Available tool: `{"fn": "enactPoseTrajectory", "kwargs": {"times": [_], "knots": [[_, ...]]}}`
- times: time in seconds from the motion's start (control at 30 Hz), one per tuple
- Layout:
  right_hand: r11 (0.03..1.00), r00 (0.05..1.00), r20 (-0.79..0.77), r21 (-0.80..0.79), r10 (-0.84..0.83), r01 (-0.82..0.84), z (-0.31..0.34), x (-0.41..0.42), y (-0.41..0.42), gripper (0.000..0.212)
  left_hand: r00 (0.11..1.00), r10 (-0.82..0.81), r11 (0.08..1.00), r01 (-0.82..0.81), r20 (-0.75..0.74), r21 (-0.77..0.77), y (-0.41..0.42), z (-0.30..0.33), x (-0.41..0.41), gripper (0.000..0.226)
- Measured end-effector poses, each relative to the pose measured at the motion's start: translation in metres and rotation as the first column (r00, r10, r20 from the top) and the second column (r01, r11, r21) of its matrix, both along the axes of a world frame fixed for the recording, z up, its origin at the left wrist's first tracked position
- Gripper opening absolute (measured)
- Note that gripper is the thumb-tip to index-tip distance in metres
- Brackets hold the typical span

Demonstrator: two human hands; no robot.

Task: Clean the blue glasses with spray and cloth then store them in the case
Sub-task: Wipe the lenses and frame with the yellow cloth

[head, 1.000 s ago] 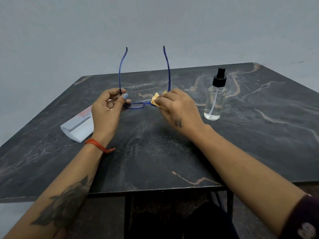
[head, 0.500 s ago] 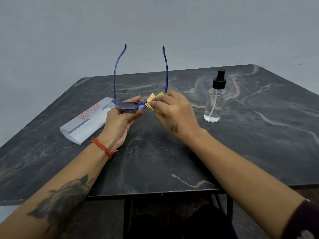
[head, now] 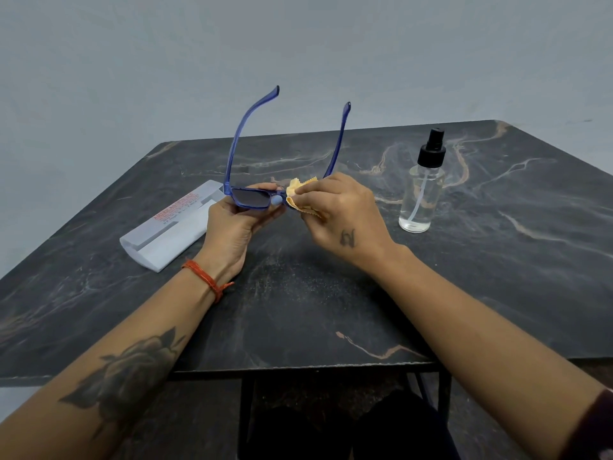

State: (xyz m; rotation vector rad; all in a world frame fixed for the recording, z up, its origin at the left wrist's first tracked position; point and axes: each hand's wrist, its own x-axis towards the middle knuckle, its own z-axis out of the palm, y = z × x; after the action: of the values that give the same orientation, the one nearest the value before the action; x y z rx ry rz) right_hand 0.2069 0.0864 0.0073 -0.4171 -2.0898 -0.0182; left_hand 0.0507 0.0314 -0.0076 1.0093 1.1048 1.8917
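1. While the blue glasses [head: 252, 198] hang above the middle of the bench [head: 497, 260], the head view shows both hands meeting over them, so neither lens touches the dark marbled top.
2. The left hand [head: 232, 224] has its grip closed on the frame around the left lens, fingers behind and thumb in front; I judge this steadies the frame against the rubbing and keeps skin mostly off the glass.
3. The right hand [head: 341, 210] has its grip pinched on the yellow cloth [head: 298, 197], which is folded over the right lens. That lens is hidden under cloth and fingers, so how clean it is cannot be told.
4. Both temples stand open and point up and away from the person, probably so they stay clear of the wiping hand.
5. The spray bottle [head: 421, 190] stands upright on the bench to the right of the right hand, apart from it, cap on and some clear liquid inside. Nothing touches it, which suggests the spraying is done and the wiping step is in hand.
6. The white case [head: 172, 230] lies on the bench to the left, just behind the left wrist, within reach for storing. Whether it is open or closed I cannot tell from this angle.
7. Folding the temples and casing the glasses are not yet done.
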Motion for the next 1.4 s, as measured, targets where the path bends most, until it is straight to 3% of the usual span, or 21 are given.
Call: {"fn": "enactPoseTrajectory", "kwargs": {"times": [0.13,0.33,0.73,0.97,1.1,1.23,1.4], "knots": [[0.997,1.000,-0.006,-0.075,-0.020,0.020,0.003,0.002,0.000,0.013,0.999,0.038,0.999,-0.037,-0.038,0.016,0.001,-0.002,-0.001,0.019],[0.986,0.999,0.043,-0.166,0.013,-0.006,-0.001,-0.003,-0.001,0.026,0.994,0.061,0.997,-0.057,-0.086,0.054,0.001,-0.003,-0.005,0.018],[0.998,0.999,0.038,0.066,-0.018,0.015,0.003,0.000,0.000,0.013,0.988,0.076,0.997,-0.075,-0.135,0.011,0.001,-0.003,-0.002,0.021],[0.997,0.996,0.061,-0.044,-0.063,0.066,0.002,-0.004,-0.002,0.010,0.990,0.081,0.996,-0.077,-0.116,0.033,0.001,-0.003,-0.001,0.017],[0.982,0.987,0.121,-0.145,-0.101,0.118,0.000,-0.005,0.000,0.019,0.991,0.085,0.996,-0.082,-0.106,0.037,0.001,-0.003,-0.002,0.019],[0.986,0.990,0.138,-0.154,-0.035,0.056,0.001,-0.008,-0.002,0.029,0.989,0.070,0.997,-0.066,-0.131,0.032,0.002,-0.004,-0.003,0.021],[0.996,0.999,0.049,-0.094,0.006,-0.001,0.001,-0.008,-0.005,0.028,0.993,0.069,0.998,-0.069,-0.097,0.002,0.003,-0.005,-0.003,0.021]]}}
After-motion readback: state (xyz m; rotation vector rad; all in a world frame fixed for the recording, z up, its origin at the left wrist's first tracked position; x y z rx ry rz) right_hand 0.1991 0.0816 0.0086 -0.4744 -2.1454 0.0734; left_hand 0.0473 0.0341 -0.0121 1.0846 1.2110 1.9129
